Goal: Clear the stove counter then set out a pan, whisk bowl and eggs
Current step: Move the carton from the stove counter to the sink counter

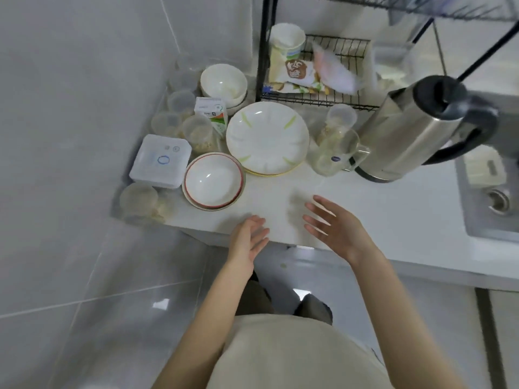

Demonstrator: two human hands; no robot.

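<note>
Red-rimmed bowl (213, 182) sits near the front left of the table (365, 197) in the head view. It is nested on other dishes of its kind, just beside a square white box (161, 161) on its left and a green-streaked plate (266, 136) behind it. A stack of white bowls (223, 81) stands farther back by the wall, next to a small carton (213, 115) and clear plastic tubs (196, 133). A steel kettle (415, 130) stands at the right, with a glass mug (334, 153) just beside it and a black wire rack (337, 99) holding snack packets behind. The sink (491, 203) lies at the far right. Left hand (248, 240) hovers over the table's front edge, its grip wide, fingers straight, holding nothing. Right hand (335, 228) hovers near it, fingers spread, its grip wide and empty.
</note>
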